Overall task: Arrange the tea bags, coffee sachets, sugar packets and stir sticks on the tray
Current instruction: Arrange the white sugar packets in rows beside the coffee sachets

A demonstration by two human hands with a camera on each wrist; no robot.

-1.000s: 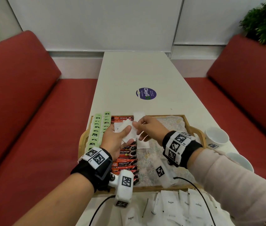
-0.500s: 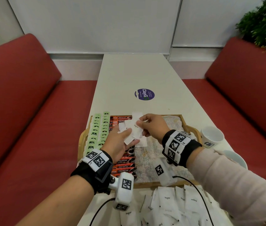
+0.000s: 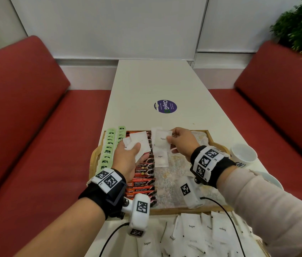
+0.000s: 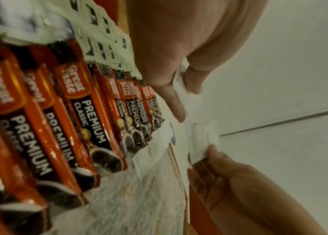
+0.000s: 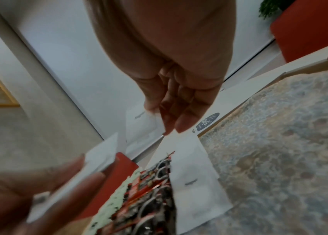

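You are wearing a black fabric wrist strap (image 3: pixel 102 198) on your left forearm and another black wrist strap (image 3: pixel 212 166) on your right — each carrying white blocks printed with black square markers. A white camera pod (image 3: pixel 139 216) is hanging under the left one, trailing a thin black cable (image 3: pixel 113 236). A pale pink sleeve (image 3: pixel 268 206) is covering your right forearm.
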